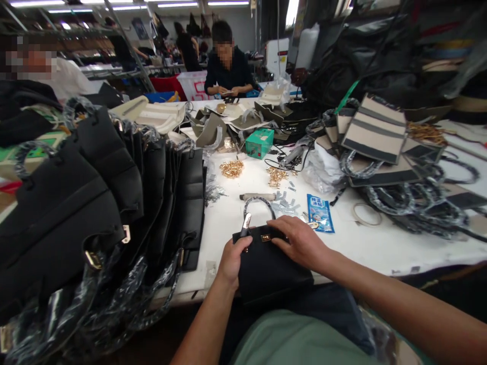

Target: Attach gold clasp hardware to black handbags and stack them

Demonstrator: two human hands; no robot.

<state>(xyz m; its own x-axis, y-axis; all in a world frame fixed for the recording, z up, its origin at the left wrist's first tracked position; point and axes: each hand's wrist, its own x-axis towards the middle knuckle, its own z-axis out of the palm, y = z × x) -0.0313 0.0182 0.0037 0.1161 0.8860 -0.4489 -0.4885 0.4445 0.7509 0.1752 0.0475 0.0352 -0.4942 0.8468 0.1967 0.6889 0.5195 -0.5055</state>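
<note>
A small black handbag (270,268) lies at the near edge of the white table (380,243), its wrapped handle (258,203) arching away from me. My left hand (233,261) grips the bag's left side, fingers curled round its edge. A silver tool (245,223) sticks up just above that hand. My right hand (299,241) rests on the bag's top, fingers pressed down beside the gold clasp (266,237).
A stack of black bags in plastic wrap (95,213) fills the left. Piles of gold hardware (232,169), a green box (259,142), a blue packet (319,213) and striped beige bags (375,132) lie on the table. A person in black sits across the table.
</note>
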